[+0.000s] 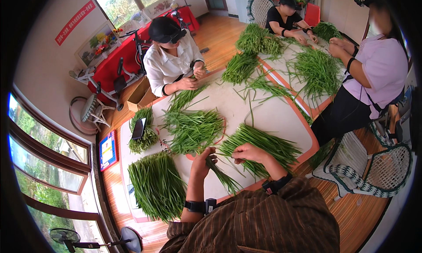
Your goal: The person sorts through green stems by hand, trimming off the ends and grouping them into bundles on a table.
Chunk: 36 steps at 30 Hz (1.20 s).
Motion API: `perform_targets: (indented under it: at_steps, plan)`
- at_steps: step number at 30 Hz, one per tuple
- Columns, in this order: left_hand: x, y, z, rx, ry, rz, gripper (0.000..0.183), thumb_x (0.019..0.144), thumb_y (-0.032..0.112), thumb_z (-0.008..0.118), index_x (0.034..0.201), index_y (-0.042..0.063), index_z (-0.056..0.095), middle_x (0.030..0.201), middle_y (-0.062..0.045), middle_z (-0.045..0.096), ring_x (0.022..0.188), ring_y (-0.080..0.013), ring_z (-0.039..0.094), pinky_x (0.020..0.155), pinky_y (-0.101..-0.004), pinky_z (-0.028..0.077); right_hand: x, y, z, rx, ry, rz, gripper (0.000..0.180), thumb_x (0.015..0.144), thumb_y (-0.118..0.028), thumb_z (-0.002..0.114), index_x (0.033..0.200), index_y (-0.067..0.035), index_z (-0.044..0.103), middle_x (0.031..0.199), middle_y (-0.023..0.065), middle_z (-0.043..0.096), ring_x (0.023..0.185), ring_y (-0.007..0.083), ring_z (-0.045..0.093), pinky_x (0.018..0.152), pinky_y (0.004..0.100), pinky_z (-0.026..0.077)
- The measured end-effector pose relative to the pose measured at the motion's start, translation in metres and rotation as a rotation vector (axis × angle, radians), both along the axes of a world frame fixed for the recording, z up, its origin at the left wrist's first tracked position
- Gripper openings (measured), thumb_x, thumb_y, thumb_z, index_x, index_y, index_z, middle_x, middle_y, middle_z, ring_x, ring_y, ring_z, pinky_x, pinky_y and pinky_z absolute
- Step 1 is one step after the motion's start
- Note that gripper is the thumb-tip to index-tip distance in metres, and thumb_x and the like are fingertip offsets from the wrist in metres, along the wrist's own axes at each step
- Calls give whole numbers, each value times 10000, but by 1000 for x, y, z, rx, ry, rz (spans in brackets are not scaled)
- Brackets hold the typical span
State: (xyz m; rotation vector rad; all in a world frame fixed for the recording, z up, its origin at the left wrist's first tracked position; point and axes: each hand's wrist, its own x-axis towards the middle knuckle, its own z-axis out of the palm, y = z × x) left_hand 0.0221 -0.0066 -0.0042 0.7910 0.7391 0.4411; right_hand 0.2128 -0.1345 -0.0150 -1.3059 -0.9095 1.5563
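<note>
My left hand [203, 160] is closed around a small bunch of green chives [224, 176], whose leaves hang down toward the front edge of the table. Just to its right, my right hand [250, 153] has thumb and fingers drawn together; whether a thin stalk is pinched there is too small to tell. Behind and under that hand lies a thick pile of chives [268, 142] with its pale stem ends toward the left. Beyond my left hand a loose heap of chives [194, 127] spreads over the white tabletop [227, 103]. A large, neat stack of chives [156, 185] lies left of my left forearm.
A dark phone [138, 129] rests on a chive bundle [145, 145] at the left. Across the table a person in white [174, 61] handles chives. Two others [372, 65] work at the adjoining table [280, 68]. A wicker chair [356, 164] stands at right.
</note>
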Motion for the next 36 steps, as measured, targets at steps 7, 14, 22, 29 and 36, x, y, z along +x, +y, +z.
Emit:
perform_targets:
  at_steps: [7,14,22,29,36]
  plan:
    - [-19,15,-5,-61,-178,-42,238,892,239,457,916,14,528,880,-96,562,797,-227,562,704,-330,467,10,-4,-7,-42,84,41,221,856,-220,542,900,-11,599,814,65,637,707,115,606,655,239,475]
    - [-23,17,-4,-143,-239,-1,228,882,235,480,897,13,532,881,-100,567,846,-262,567,729,-353,478,14,-1,-4,-24,21,-28,225,860,-241,537,912,-35,610,805,19,625,703,74,553,616,206,433]
    - [-13,10,3,-148,-212,-7,219,881,222,473,910,13,532,870,-98,574,826,-265,579,724,-358,476,-30,21,14,269,-258,25,249,832,-255,577,892,-16,616,746,3,605,665,62,512,611,227,424]
    - [-10,3,10,-75,-65,-71,236,892,233,446,919,17,538,876,-110,591,799,-227,587,661,-319,475,-35,19,19,338,-344,6,208,785,-224,604,794,-23,657,655,42,634,565,71,538,549,234,432]
    - [-10,-5,19,68,107,-148,217,882,209,451,921,16,543,878,-118,609,738,-198,585,579,-277,452,-32,13,27,118,-168,137,219,823,-187,573,824,19,646,711,44,643,660,68,575,601,220,456]
